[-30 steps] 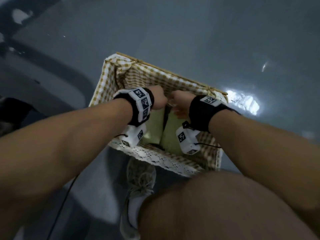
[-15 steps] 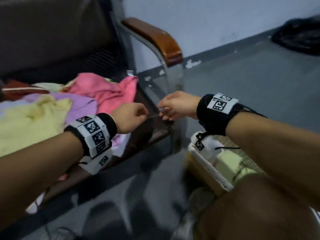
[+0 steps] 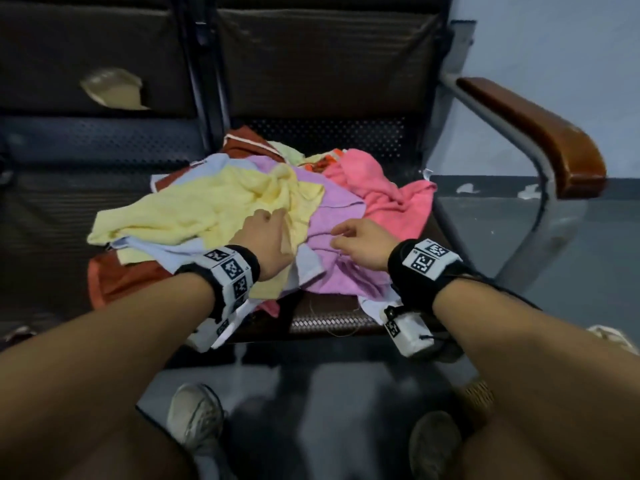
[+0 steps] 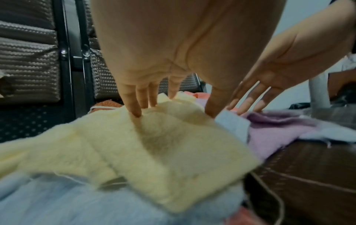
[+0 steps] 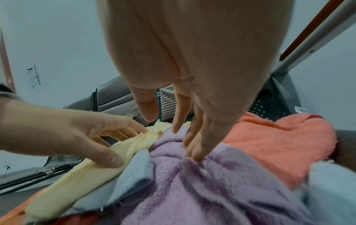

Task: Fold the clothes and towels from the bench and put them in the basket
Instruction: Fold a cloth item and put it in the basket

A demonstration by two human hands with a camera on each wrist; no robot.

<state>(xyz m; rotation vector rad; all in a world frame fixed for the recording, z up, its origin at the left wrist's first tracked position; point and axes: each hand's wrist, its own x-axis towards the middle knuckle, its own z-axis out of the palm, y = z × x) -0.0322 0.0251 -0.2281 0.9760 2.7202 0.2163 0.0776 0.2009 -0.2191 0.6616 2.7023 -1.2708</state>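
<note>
On the bench seat (image 3: 332,320) lies a heap of towels, where the left hand (image 3: 268,240) pinches a fold of the yellow towel (image 3: 194,213) between thumb and fingers, while the right hand (image 3: 360,245), fingers loosely spread and gripping nothing, touches the purple towel (image 3: 341,216) beside the pink towel (image 3: 381,188).

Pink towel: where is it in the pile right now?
In the head view the pink towel lies at the pile's right rear, beside the purple towel, on the bench near the wooden armrest.
</note>
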